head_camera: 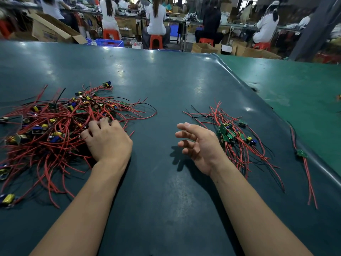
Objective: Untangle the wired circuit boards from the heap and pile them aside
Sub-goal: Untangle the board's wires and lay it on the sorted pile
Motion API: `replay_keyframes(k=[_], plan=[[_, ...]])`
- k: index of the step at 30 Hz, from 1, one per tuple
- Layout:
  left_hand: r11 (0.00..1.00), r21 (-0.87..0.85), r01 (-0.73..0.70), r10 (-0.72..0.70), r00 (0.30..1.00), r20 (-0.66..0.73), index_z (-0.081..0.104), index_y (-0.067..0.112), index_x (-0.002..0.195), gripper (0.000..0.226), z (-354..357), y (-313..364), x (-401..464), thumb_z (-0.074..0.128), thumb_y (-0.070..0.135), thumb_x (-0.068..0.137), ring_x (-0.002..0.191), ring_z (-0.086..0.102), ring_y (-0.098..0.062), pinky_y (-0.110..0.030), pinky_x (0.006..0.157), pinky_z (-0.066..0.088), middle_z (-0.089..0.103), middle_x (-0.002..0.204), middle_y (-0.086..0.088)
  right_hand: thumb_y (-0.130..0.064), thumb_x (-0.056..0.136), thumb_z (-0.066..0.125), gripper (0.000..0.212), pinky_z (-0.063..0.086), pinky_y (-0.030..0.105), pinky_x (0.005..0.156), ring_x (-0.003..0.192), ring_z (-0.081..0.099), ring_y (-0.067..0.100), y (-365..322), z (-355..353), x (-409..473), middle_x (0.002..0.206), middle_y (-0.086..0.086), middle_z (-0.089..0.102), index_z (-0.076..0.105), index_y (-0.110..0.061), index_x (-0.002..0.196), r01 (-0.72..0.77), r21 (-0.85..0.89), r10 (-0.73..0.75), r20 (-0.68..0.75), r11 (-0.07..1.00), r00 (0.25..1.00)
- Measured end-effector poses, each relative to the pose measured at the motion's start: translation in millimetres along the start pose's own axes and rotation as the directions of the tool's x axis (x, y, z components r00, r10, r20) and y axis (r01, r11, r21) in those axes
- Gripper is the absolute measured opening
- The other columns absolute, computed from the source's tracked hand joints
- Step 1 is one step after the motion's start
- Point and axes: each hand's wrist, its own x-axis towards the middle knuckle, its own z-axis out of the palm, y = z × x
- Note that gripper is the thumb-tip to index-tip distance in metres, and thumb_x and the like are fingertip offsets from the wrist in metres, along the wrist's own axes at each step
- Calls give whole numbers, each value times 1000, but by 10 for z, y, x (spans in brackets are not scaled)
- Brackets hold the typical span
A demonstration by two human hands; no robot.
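Setting: workshop floor, with seated people at long work lines in the background, orange stools (156,41), cardboard boxes (53,30) and a blue crate (106,42) behind.
Bench: dark teal mat on the bench (166,89), glossy with lamp reflections; a lighter green surface (295,84) adjoins it on the right.
Heap: large tangle of wired circuit boards (55,126) on the left part of the bench, red and black leads spreading outward, yellow and blue components showing among them (individual boards hard to separate by eye).
Sorted pile: smaller group of green boards with red wires (230,133) lying right of centre, well apart from the heap.
Stray unit: one green board with long red leads (302,154) lying alone near the right edge of the mat.
Left hand: left hand (108,139) palm down at the heap's near right edge, fingers curled into the red wires; what exactly they hold cannot be told.
Right hand: right hand (197,143) raised above the bench just beside the sorted pile, fingers spread and loosely bent, holding nothing.
Hands relation: apart, bare mat between them.
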Motion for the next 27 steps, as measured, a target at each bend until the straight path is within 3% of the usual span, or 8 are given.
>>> replay_keyframes(k=[3,9,15,18,20,22,24,27], plan=[[1000,14,-5,5,1000,5,67,15,106,23,-19,-4,3,56,27,90,106,54,-35,-45,92,32,68,105,-13,-22,94,60,17,43,20,41,52,60,13,7,0,9,74,3,70,70,-9,99,-1,-2,1,9,1000,1000],[979,-202,13,-40,990,-133,67,21,110,26,-79,20,-22,60,12,86,100,55,-32,-47,92,29,70,101,-8,-21,94,59,17,42,20,41,51,59,13,18,-13,31,74,3,70,69,-8,99,-2,9,2,8,1000,1000],[813,-405,-419,115,797,-593,73,16,109,21,-168,82,-100,63,11,91,82,62,-31,-40,75,40,73,90,-3,-19,95,59,15,43,20,40,50,60,14,23,6,45,76,5,70,69,-8,99,2,-41,-2,16,999,1000],[650,-393,-650,280,686,-672,74,14,108,22,-182,169,-186,64,5,91,78,63,-27,-41,73,45,73,92,1,-9,93,63,23,45,21,39,49,60,14,65,64,27,89,10,66,62,-11,116,66,-102,-63,30,993,998],[468,-406,-785,420,602,-680,74,11,104,21,-191,230,-256,62,2,88,74,61,-28,-41,71,47,73,93,0,0,91,64,45,50,23,43,56,63,15,115,84,23,96,9,62,54,-19,131,143,-155,-137,47,978,989],[303,-439,-846,529,532,-661,74,5,101,21,-200,296,-324,61,0,86,71,61,-27,-39,69,49,74,93,-2,3,92,61,41,56,25,51,67,64,16,145,94,26,100,12,62,58,-16,128,222,-222,-216,51,950,975],[231,-515,-825,533,550,-643,71,0,105,22,-207,348,-387,63,-1,85,72,60,-24,-33,71,51,73,95,-4,1,96,56,20,57,25,56,70,64,15,140,93,37,96,21,65,65,-3,114,281,-288,-292,4,916,956],[238,-678,-695,375,710,-596,63,2,95,13,-246,352,-423,67,11,86,67,54,-13,-22,67,46,64,83,-2,-6,100,51,16,54,22,51,59,64,11,104,98,55,74,9,67,66,-4,94,330,-165,-348,-91,929,933]])
